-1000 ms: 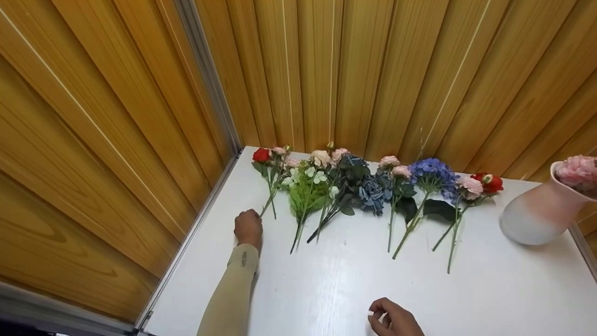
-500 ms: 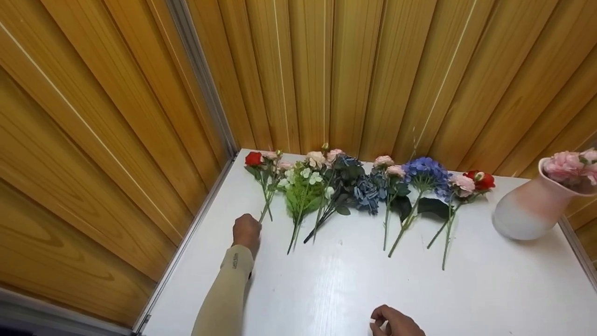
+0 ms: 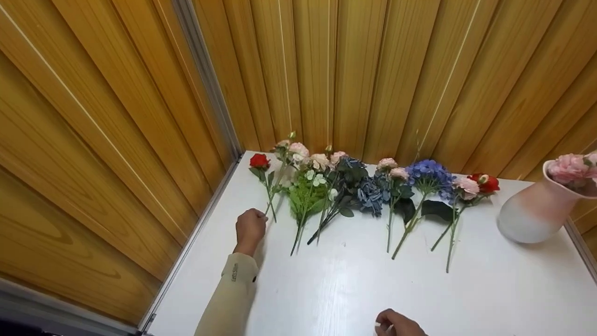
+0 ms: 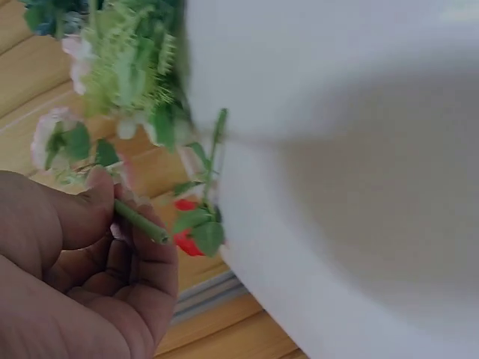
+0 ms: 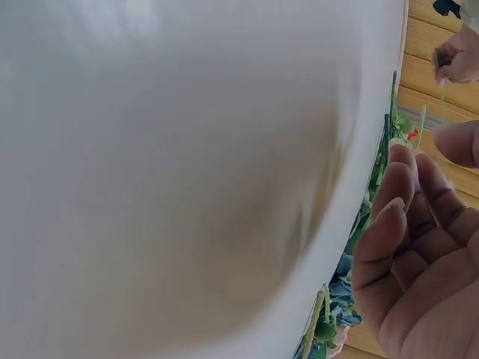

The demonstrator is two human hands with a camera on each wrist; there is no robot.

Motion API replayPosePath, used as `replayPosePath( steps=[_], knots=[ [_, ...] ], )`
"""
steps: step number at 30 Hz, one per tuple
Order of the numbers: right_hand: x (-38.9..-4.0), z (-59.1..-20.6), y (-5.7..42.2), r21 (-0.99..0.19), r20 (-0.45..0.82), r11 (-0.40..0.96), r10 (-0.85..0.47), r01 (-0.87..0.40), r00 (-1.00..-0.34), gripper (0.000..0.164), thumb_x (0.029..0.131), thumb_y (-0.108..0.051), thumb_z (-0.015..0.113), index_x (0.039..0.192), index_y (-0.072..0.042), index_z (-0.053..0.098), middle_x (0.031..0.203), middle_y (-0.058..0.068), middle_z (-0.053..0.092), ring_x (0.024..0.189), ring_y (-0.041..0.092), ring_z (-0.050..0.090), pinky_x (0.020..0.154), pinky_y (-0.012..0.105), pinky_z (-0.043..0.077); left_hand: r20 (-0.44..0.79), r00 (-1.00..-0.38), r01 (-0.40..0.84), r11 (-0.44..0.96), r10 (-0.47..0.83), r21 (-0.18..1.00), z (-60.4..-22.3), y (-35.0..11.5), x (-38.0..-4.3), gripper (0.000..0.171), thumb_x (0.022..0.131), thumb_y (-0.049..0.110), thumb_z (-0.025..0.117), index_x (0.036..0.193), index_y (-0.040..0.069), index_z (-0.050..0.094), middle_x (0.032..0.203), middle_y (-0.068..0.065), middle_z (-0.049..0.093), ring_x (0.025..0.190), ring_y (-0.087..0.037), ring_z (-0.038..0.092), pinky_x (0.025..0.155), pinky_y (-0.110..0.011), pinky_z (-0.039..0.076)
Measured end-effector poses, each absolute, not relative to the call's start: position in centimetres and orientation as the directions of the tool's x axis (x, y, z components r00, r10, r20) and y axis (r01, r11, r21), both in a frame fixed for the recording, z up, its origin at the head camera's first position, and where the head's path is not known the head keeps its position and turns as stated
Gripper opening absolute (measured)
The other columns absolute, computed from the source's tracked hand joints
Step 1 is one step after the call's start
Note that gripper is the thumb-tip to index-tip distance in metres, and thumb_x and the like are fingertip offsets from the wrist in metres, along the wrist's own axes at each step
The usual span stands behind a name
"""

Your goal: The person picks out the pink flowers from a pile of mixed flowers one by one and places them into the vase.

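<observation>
My left hand (image 3: 250, 228) pinches the green stem (image 4: 141, 221) of a pink flower spray between thumb and fingers, near its cut end. The spray's pink blooms (image 3: 298, 150) are lifted at the back left, partly over the neighbouring flowers. Just left of it a red rose (image 3: 259, 161) lies on the white table (image 3: 326, 289). Nearest on the other side is a green leafy sprig with white blossoms (image 3: 315, 178). At the front, my right hand (image 5: 426, 247) holds nothing; its fingers are loosely curled above the table.
Dark blue flowers (image 3: 371, 196), a purple hydrangea (image 3: 428, 175) and another red rose (image 3: 489, 183) lie in a row along the back. A pink and white vase (image 3: 531, 212) holding pink flowers (image 3: 568, 169) stands at the right. Wood-panelled walls (image 3: 359, 79) close the back and left.
My left hand has raised the pink flower spray off the table, and its blooms have shifted up and right, away from the red rose. My right hand stays nearly in place.
</observation>
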State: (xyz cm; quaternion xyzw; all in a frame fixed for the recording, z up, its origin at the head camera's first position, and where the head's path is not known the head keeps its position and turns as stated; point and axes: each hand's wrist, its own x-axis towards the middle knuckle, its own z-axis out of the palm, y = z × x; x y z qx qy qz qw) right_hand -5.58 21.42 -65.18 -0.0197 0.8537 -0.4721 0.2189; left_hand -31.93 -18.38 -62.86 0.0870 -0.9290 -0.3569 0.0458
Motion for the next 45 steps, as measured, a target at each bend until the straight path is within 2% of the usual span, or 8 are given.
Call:
replayPosePath(
  steps=[3,10,20,26,31,37,41,45],
  knots=[
    [-5.4,-64.8,21.6,-0.799,-0.336,0.578,-0.201,0.165,-0.920,0.022,0.108,-0.021,0.074,0.117,-0.002,0.071,0.098,-0.002,0.073,0.080,0.011,0.068,0.067,0.028,0.057,0.049,-0.985,-0.080,0.692,-0.165,0.718,-59.4,-15.8,-29.2,0.011,0.109,0.012,0.075,0.109,0.003,0.081,0.109,-0.016,0.084,0.105,-0.036,0.080,0.092,-0.052,0.066],
    [-5.8,-63.4,21.5,-0.731,-0.264,0.664,-0.059,0.160,-0.963,0.014,0.103,-0.019,0.079,0.113,-0.010,0.074,0.095,-0.007,0.075,0.073,0.003,0.058,0.063,0.023,0.048,0.078,-0.997,0.057,0.538,-0.015,0.841,-58.1,-11.8,-25.7,0.007,0.110,0.009,0.073,0.109,0.005,0.079,0.098,-0.011,0.079,0.087,-0.019,0.073,0.078,-0.038,0.063],
    [-8.3,-59.3,21.5,-0.760,-0.207,0.612,0.088,0.217,-0.974,0.010,0.109,-0.018,0.076,0.116,-0.013,0.080,0.103,-0.006,0.081,0.088,0.007,0.066,0.077,0.025,0.055,-0.028,-0.979,0.025,0.254,0.202,0.967,-58.3,-7.2,-20.9,0.010,0.110,0.005,0.073,0.108,-0.003,0.078,0.095,-0.019,0.078,0.077,-0.012,0.068,0.066,-0.023,0.056],
    [-10.5,-56.7,21.7,-0.845,-0.138,0.499,0.143,0.192,-0.980,0.019,0.113,-0.020,0.072,0.128,-0.013,0.081,0.113,0.000,0.086,0.089,0.009,0.071,0.075,0.025,0.057,-0.069,-0.958,-0.041,0.104,0.277,0.994,-58.7,-5.2,-18.8,0.009,0.109,-0.003,0.070,0.106,-0.009,0.076,0.093,-0.010,0.078,0.078,-0.012,0.069,0.070,-0.021,0.060],
    [-12.3,-54.8,21.7,-0.912,-0.067,0.387,0.181,0.134,-0.981,0.028,0.116,-0.025,0.069,0.138,-0.013,0.079,0.123,0.005,0.086,0.091,0.009,0.073,0.075,0.027,0.059,-0.086,-0.944,-0.080,0.032,0.318,0.996,-58.6,-4.1,-17.6,0.009,0.109,-0.004,0.069,0.105,-0.008,0.076,0.090,-0.002,0.075,0.078,-0.009,0.069,0.070,-0.020,0.060],
    [-13.6,-53.0,21.1,-0.968,-0.023,0.231,0.289,0.093,-0.957,0.032,0.114,-0.025,0.072,0.143,-0.010,0.077,0.128,0.009,0.084,0.095,0.013,0.076,0.078,0.026,0.063,-0.105,-0.930,-0.107,0.014,0.351,0.994,-58.6,-3.1,-16.3,0.009,0.109,-0.006,0.068,0.105,-0.011,0.075,0.089,-0.002,0.075,0.079,-0.009,0.069,0.070,-0.018,0.060],
    [-13.7,-52.1,20.9,-0.985,-0.016,0.156,0.332,0.072,-0.943,0.036,0.113,-0.026,0.074,0.144,-0.009,0.075,0.134,0.014,0.081,0.098,0.009,0.078,0.080,0.025,0.065,-0.126,-0.917,-0.123,0.033,0.378,0.992,-58.6,-2.3,-15.3,0.010,0.109,-0.007,0.067,0.108,-0.014,0.074,0.090,-0.003,0.077,0.080,-0.009,0.070,0.070,-0.018,0.060],
    [-13.5,-51.8,21.2,-0.994,-0.010,0.095,0.356,0.047,-0.935,0.037,0.114,-0.024,0.073,0.145,-0.005,0.071,0.129,0.012,0.078,0.097,0.007,0.077,0.079,0.026,0.066,-0.140,-0.903,-0.123,0.067,0.407,0.990,-58.6,-1.3,-14.5,0.008,0.109,-0.006,0.068,0.107,-0.010,0.075,0.092,-0.003,0.078,0.080,-0.009,0.070,0.070,-0.018,0.060]
  ],
)
